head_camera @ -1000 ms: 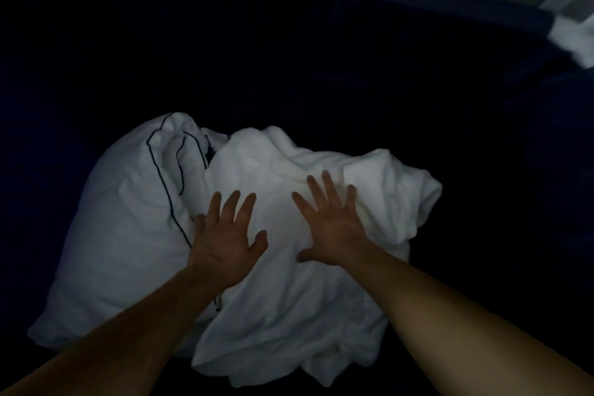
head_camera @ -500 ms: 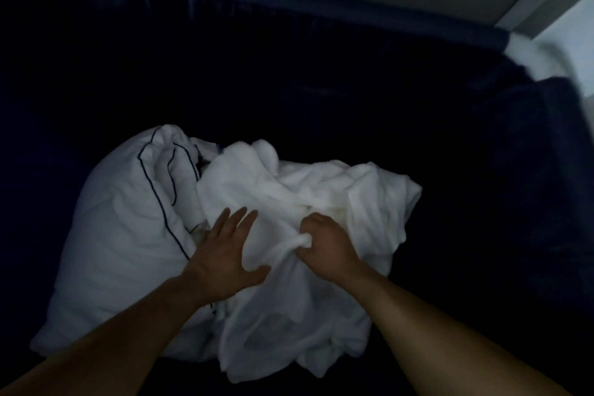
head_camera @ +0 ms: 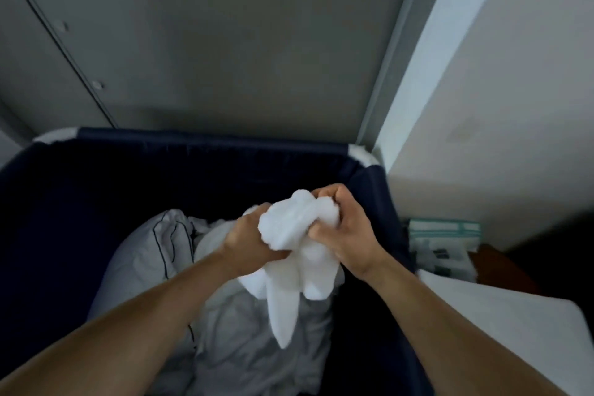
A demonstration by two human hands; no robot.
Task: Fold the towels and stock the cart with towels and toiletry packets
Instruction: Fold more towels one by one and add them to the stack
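Two hands, one white towel [head_camera: 297, 235]. Your left hand [head_camera: 247, 244] grips its lower left bunch, fingers curled into the cloth. Your right hand [head_camera: 348, 235] clamps the upper right part, knuckles up. The towel sits bunched between both fists, raised above the dark blue fabric bin [head_camera: 209, 143], one tapered tail hanging down over the crumpled linen [head_camera: 244, 341] inside. A white pillow [head_camera: 144, 254] with dark piping lies in the bin, left of that linen. Just outside the bin's right wall lies a teal-and-white pack [head_camera: 445, 241], too blurred to read. A flat white surface [head_camera: 501, 318] lies beside your right forearm.
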